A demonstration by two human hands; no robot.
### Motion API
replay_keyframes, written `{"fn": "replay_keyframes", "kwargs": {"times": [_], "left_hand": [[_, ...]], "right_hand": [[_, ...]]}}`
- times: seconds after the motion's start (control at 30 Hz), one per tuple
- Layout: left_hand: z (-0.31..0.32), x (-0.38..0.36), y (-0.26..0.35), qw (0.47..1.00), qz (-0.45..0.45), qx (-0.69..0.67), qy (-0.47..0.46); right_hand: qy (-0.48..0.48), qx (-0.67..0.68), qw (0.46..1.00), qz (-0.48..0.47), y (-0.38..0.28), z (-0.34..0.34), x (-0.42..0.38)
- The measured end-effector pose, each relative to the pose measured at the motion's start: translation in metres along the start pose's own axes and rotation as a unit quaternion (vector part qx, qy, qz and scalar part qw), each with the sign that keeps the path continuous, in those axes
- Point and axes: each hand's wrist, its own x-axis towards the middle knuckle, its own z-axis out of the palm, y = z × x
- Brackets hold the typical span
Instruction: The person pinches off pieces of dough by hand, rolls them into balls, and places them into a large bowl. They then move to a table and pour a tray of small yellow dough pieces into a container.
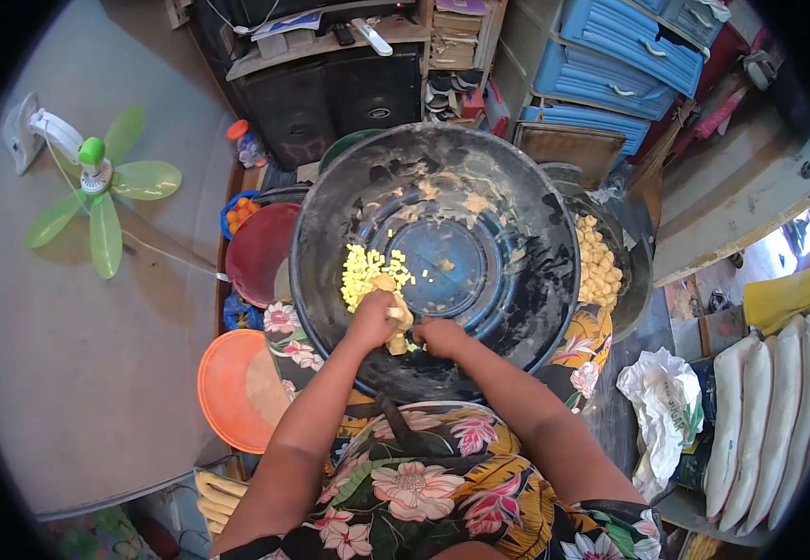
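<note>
A large black basin (326,201) sits in front of me, its inner wall smeared with tan dough. My left hand (372,319) is wrapped round a lump of tan dough (399,322) low in the basin. Just to its right, my right hand (440,336) is curled close to the dough; its fingertips point away from view, so what they hold is hidden. Small yellow cubes (365,271) lie in a heap beyond my left hand, and a few are scattered toward the middle of the basin.
Right of the basin, a dark tub (643,280) holds many tan dough balls (596,266). On the left are an orange basin (214,392) and a dark red basin (260,252). A crumpled white sack (657,411) and long white packs (764,420) lie to the right. A green-bladed fan (104,224) stands left.
</note>
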Motion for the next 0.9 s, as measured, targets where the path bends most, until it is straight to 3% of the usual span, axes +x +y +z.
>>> {"fn": "replay_keyframes", "kwargs": {"times": [0.07,0.1,0.13,0.17,0.2,0.27,0.3,0.33,0.37,0.4,0.47,0.53,0.6,0.63,0.77,0.83,0.9], "left_hand": [[0.003,-0.006,-0.015,0.997,-0.048,-0.047,0.032],[0.0,-0.008,-0.016,0.965,-0.121,-0.226,0.048],[-0.002,-0.008,-0.016,0.897,-0.187,-0.396,0.062],[-0.005,-0.011,-0.015,0.857,-0.191,-0.473,0.075],[-0.009,-0.011,-0.01,0.858,-0.187,-0.473,0.075],[-0.016,-0.014,0.001,0.708,-0.218,-0.664,0.104],[-0.027,-0.017,0.018,0.678,-0.226,-0.694,0.087],[-0.026,-0.019,0.018,0.678,-0.225,-0.695,0.089],[-0.025,-0.021,0.018,0.645,-0.227,-0.726,0.069],[-0.023,-0.023,0.019,0.61,-0.229,-0.757,0.049],[-0.017,-0.025,0.024,0.629,-0.237,-0.739,0.036],[-0.012,-0.025,0.027,0.65,-0.242,-0.72,0.022],[-0.007,-0.024,0.027,0.699,-0.244,-0.672,0.026],[-0.005,-0.024,0.028,0.7,-0.243,-0.671,0.026],[-0.004,-0.027,0.033,0.672,-0.202,-0.711,0.052],[-0.009,-0.029,0.038,0.654,-0.183,-0.731,0.061],[-0.015,-0.032,0.045,0.596,-0.17,-0.781,0.079]], "right_hand": [[0.021,-0.053,0.998,-0.011,0.0,0.016,0.003],[0.014,-0.072,0.997,-0.015,0.002,0.02,0.003],[0.008,-0.09,0.996,-0.018,0.005,0.023,0.003],[0.011,-0.092,0.996,-0.018,0.009,0.024,0.004],[0.012,-0.078,0.997,-0.021,0.01,0.021,0.003],[0.014,-0.066,0.997,-0.028,0.01,0.013,0.004],[0.055,0.12,0.991,0.022,0.01,0.006,0.006],[0.093,0.302,0.946,0.073,0.003,-0.008,0.005],[0.136,0.43,0.891,0.047,-0.003,-0.022,0.0],[0.137,0.43,0.891,0.048,-0.011,-0.034,-0.003],[0.227,0.633,0.741,0.001,-0.028,-0.048,-0.007],[0.256,0.63,0.733,-0.001,-0.046,-0.06,-0.017],[0.386,0.445,0.807,-0.036,-0.058,-0.065,-0.024],[0.391,0.421,0.816,-0.056,-0.061,-0.066,-0.026],[0.355,0.418,0.835,-0.044,-0.06,-0.058,-0.022],[0.319,0.513,0.797,0.03,-0.046,-0.05,-0.013],[0.321,0.525,0.788,0.005,-0.044,-0.052,-0.011]]}}
